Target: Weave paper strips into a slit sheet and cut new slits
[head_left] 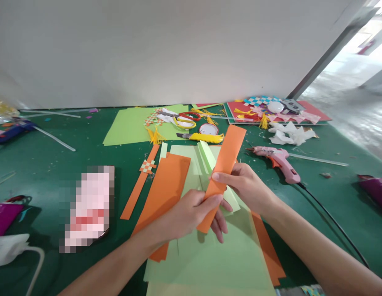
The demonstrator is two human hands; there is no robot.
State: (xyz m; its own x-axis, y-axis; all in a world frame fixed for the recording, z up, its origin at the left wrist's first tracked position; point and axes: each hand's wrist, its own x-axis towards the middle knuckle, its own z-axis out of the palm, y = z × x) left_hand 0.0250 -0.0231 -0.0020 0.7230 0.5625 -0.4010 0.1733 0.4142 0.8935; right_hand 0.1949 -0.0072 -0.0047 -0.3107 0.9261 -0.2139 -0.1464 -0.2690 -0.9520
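Note:
Both hands grip one orange paper strip [229, 146], held slanted above the pale green paper sheets [209, 259]. My left hand [199, 211] pinches its lower end, thumb on top and fingers underneath. Higher up, my right hand [240, 181] has its thumb across the strip's middle. Folded light green paper strips [208, 154] lie just behind the orange one, partly hidden by it. Left of my hands is a stack of orange paper [166, 181]. Beside that stack rests a narrow orange strip with a woven checkered piece [147, 166] on it.
A pink glue gun [279, 158] with a black cord lies at the right. Behind my hands are a yellow utility knife [206, 137], scissors [185, 120] and a roll of tape [208, 129]. A blurred-out pink object [90, 205] lies left. A white wall [163, 53] bounds the back.

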